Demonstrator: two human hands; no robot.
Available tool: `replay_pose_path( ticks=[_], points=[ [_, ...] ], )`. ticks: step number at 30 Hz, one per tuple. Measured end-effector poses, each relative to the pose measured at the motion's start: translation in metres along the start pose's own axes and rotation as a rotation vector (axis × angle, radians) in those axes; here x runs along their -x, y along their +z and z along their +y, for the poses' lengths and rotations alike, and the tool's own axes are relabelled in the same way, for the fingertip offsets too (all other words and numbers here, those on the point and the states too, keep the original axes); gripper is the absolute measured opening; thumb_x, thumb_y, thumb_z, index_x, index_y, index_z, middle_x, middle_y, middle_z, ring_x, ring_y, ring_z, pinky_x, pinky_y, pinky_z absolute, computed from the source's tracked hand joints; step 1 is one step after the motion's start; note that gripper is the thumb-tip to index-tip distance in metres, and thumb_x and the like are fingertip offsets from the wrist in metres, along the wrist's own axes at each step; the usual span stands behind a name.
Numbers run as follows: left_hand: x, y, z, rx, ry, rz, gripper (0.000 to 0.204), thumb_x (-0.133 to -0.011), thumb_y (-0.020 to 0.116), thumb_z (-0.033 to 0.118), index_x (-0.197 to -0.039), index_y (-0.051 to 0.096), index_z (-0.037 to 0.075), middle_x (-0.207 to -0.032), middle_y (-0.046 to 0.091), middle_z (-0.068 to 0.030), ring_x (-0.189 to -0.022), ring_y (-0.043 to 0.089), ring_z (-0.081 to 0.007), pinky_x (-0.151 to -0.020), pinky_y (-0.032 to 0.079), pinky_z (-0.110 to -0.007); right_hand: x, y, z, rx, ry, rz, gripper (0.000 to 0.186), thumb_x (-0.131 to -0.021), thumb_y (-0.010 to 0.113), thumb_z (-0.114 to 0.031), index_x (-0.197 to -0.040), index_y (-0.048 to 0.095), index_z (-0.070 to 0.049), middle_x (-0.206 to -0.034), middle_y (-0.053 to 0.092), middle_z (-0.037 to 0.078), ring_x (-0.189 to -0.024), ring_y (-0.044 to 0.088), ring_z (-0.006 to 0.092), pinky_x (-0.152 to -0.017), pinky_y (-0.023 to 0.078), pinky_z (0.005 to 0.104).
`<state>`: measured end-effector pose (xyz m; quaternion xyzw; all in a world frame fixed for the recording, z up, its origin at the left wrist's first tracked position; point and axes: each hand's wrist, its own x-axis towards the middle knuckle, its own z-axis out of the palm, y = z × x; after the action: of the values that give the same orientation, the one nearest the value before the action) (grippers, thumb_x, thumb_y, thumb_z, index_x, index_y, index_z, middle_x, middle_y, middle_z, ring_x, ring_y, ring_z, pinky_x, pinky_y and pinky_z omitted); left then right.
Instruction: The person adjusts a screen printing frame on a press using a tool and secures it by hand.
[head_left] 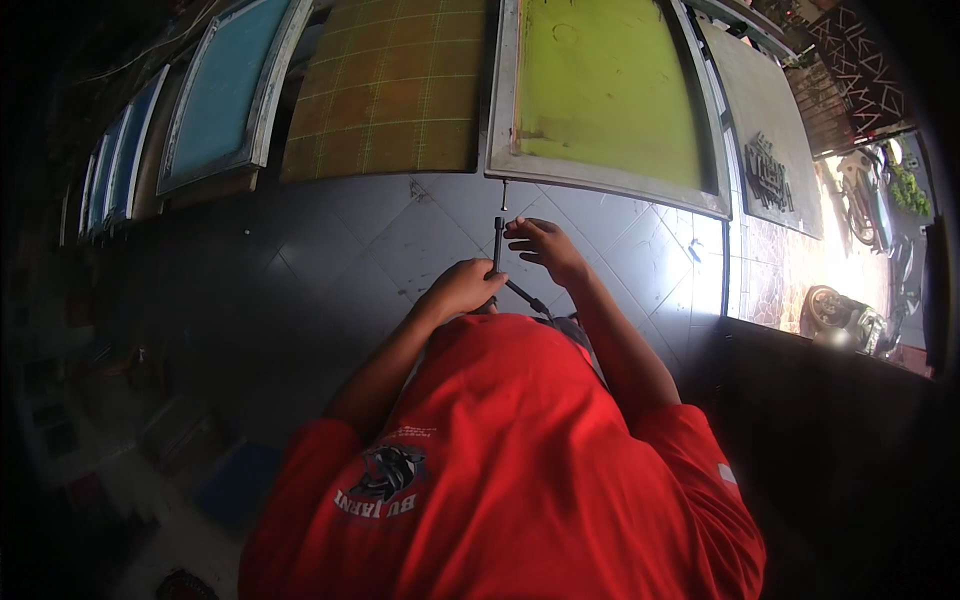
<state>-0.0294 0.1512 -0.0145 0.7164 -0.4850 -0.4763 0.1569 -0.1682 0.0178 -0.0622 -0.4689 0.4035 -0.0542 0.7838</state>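
My left hand (464, 285) is closed on a dark multi-arm socket wrench (499, 241), with one arm pointing away from me and another slanting down to the right. My right hand (543, 243) is raised beside the wrench's far end, its fingers slightly curled and apart, with nothing visible held in them. A metal bolt (505, 197) sticks out beneath the lower edge of a screen frame (600, 175) with a yellow-green panel, a short distance beyond the wrench.
Blue screens (220, 95) and a brown gridded panel (380, 90) line the far side above a tiled floor (360, 230). A grey board (760, 130) stands to the right, beside a bright doorway with parked motorbikes (840, 318). The lower left is dim.
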Motion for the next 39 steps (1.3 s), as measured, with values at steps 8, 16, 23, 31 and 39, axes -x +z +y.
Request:
replay_pose_path(
  ticks=[8,16,23,31,39],
  points=[
    [-0.008,-0.008,0.001,-0.056,-0.033,0.013,0.035,-0.089,0.052,0.032,-0.08,0.057,-0.001,-0.067,0.061,-0.0157,-0.061,0.062,-0.0261,-0.059,0.047,-0.037,0.04,0.002,0.029,0.061,-0.031,-0.033,0.042,-0.095,0.047,-0.037,-0.113,0.057,-0.001,-0.108,0.062,0.011,-0.096,0.059,0.0185,-0.08,0.046,0.0304],
    [-0.017,-0.005,0.0,0.016,-0.022,-0.065,0.038,-0.09,0.053,0.033,-0.081,0.059,-0.004,-0.074,0.06,-0.0183,-0.067,0.058,-0.0278,-0.062,0.044,-0.039,0.062,0.002,0.03,0.093,-0.019,-0.011,0.04,-0.095,0.048,-0.036,-0.113,0.058,-0.002,-0.101,0.064,0.008,-0.086,0.058,0.0141,-0.07,0.046,0.0263],
    [-0.029,-0.001,-0.017,0.019,0.075,-0.059,0.039,-0.09,0.052,0.034,-0.077,0.059,-0.002,-0.062,0.055,-0.0094,-0.058,0.051,-0.017,-0.056,0.042,-0.033,0.065,0.0,0.031,-0.14,0.025,-0.029,0.037,-0.097,0.045,-0.033,-0.113,0.058,-0.002,-0.098,0.062,0.005,-0.081,0.055,0.0109,-0.071,0.045,0.0246],
    [-0.018,-0.007,-0.009,0.031,0.097,-0.031,0.041,-0.091,0.052,0.035,-0.074,0.057,-0.002,-0.06,0.053,-0.0092,-0.056,0.05,-0.0174,-0.055,0.042,-0.034,0.067,0.0,0.026,-0.139,-0.001,-0.043,0.037,-0.097,0.044,-0.033,-0.113,0.057,-0.002,-0.1,0.062,0.006,-0.085,0.056,0.0115,-0.076,0.045,0.0263],
    [-0.027,-0.006,-0.012,0.095,0.056,-0.02,0.041,-0.09,0.053,0.037,-0.074,0.057,0.0,-0.06,0.052,-0.0046,-0.055,0.047,-0.0135,-0.052,0.04,-0.031,0.068,0.001,0.025,-0.118,0.027,-0.031,0.039,-0.097,0.043,-0.035,-0.117,0.057,-0.005,-0.109,0.061,0.005,-0.093,0.055,0.0135,-0.083,0.044,0.0299]
  ],
)
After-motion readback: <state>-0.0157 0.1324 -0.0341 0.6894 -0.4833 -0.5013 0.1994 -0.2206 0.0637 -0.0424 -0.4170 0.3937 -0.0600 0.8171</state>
